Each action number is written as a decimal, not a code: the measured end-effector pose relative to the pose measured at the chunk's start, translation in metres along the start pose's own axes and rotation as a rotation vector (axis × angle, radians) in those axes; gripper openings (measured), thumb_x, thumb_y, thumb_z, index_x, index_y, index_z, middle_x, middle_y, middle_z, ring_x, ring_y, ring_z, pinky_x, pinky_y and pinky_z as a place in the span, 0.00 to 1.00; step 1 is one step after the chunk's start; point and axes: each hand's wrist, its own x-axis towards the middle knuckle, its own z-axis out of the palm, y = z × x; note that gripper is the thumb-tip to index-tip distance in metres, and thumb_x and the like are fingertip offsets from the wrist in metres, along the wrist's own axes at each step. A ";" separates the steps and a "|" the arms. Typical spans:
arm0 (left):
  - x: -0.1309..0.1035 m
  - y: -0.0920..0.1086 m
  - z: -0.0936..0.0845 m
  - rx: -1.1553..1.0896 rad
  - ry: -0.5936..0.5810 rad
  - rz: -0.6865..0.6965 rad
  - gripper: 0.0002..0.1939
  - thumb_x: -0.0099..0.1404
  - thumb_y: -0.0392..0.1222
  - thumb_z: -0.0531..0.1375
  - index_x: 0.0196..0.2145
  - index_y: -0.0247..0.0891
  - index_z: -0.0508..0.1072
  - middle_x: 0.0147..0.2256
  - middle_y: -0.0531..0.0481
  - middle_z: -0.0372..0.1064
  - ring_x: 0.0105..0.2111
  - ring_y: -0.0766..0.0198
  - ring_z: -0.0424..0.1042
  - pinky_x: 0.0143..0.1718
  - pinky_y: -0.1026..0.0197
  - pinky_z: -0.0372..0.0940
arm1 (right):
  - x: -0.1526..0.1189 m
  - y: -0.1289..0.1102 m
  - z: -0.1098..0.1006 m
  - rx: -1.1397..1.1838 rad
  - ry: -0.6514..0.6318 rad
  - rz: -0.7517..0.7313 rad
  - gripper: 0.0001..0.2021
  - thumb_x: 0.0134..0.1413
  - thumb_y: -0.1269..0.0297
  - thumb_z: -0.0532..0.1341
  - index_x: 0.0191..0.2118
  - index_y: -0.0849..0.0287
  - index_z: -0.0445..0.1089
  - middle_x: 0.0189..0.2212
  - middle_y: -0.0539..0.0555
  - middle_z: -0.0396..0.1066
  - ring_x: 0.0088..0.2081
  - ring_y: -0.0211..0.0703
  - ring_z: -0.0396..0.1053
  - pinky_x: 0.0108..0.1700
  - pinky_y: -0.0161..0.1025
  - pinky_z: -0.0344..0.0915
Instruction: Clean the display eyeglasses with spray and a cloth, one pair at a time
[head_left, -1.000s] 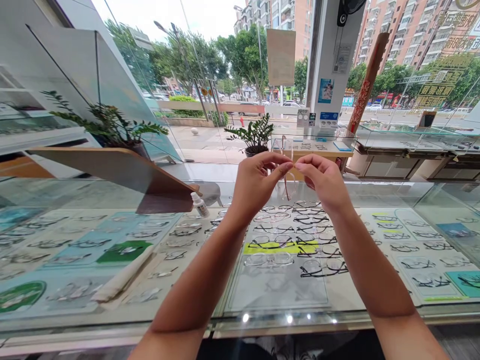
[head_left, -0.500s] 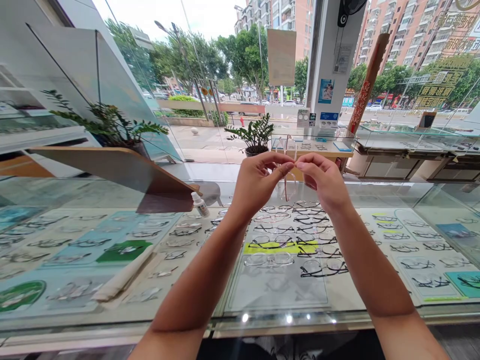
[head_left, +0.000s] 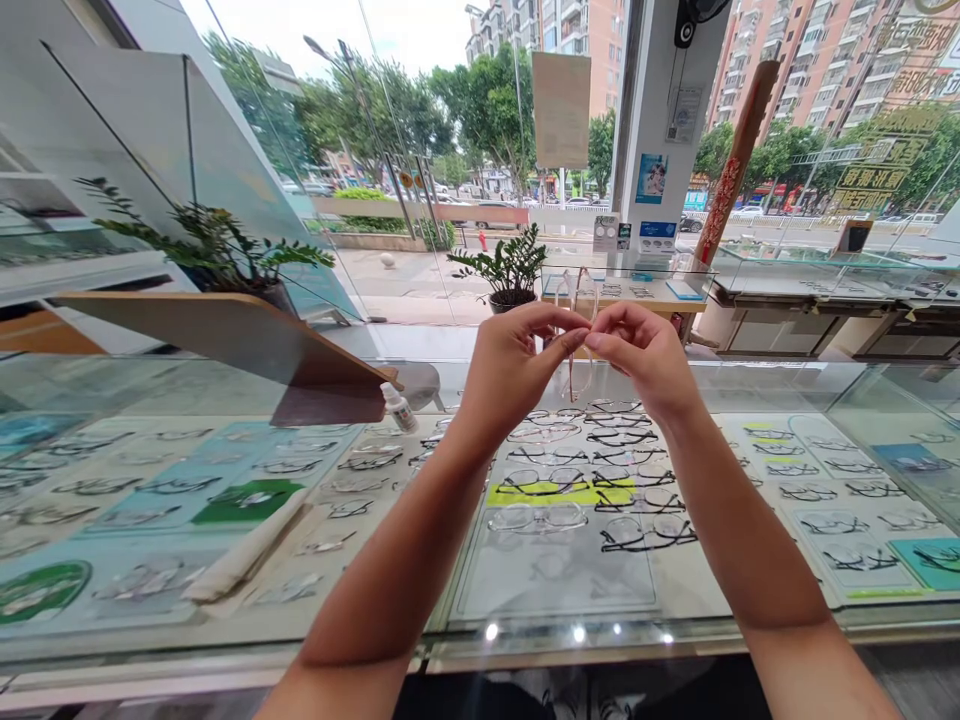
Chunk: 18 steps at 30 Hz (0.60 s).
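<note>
A pair of eyeglasses [head_left: 579, 285] with a thin, clear and pinkish frame is held up on its side above the glass counter [head_left: 555, 595]. My left hand [head_left: 517, 360] pinches it near the middle between thumb and fingers. From the other side, my right hand [head_left: 643, 358] closes thumb and index finger at the same spot, its fingertips touching those of my left hand. The fingers cover the middle of the frame, so exactly which part each hand grips is hard to see. Rows of eyeglasses [head_left: 540, 484] lie beneath, inside the counter.
A small white spray bottle [head_left: 399, 408] stands on the counter left of my hands, near a tilted wooden board [head_left: 247, 335]. A rolled beige cloth [head_left: 251, 548] lies further left. Potted plants [head_left: 512, 268] and a glass window are beyond.
The eyeglasses have turned slightly between my fingers. My right hand has shifted a little to the left, and its fingers have moved slightly; both hands stay at about the same height.
</note>
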 end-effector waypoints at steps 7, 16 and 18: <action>0.001 0.004 -0.001 0.002 -0.017 0.010 0.11 0.66 0.49 0.68 0.33 0.39 0.84 0.30 0.50 0.80 0.29 0.67 0.73 0.31 0.63 0.65 | -0.001 0.001 -0.002 -0.101 -0.002 -0.075 0.19 0.48 0.48 0.75 0.31 0.55 0.70 0.20 0.42 0.55 0.25 0.33 0.49 0.27 0.38 0.48; 0.001 0.006 -0.005 -0.032 -0.033 -0.054 0.13 0.62 0.53 0.71 0.33 0.39 0.85 0.28 0.49 0.80 0.26 0.67 0.70 0.26 0.63 0.59 | -0.001 0.000 -0.005 -0.117 -0.068 -0.144 0.20 0.50 0.47 0.75 0.31 0.55 0.70 0.24 0.45 0.62 0.26 0.33 0.54 0.27 0.38 0.50; 0.001 0.006 -0.006 -0.055 -0.041 -0.069 0.14 0.61 0.53 0.72 0.32 0.39 0.85 0.29 0.48 0.81 0.26 0.67 0.70 0.26 0.63 0.59 | -0.002 -0.002 -0.006 -0.119 -0.088 -0.151 0.19 0.51 0.47 0.74 0.31 0.55 0.70 0.24 0.45 0.62 0.26 0.33 0.54 0.26 0.38 0.50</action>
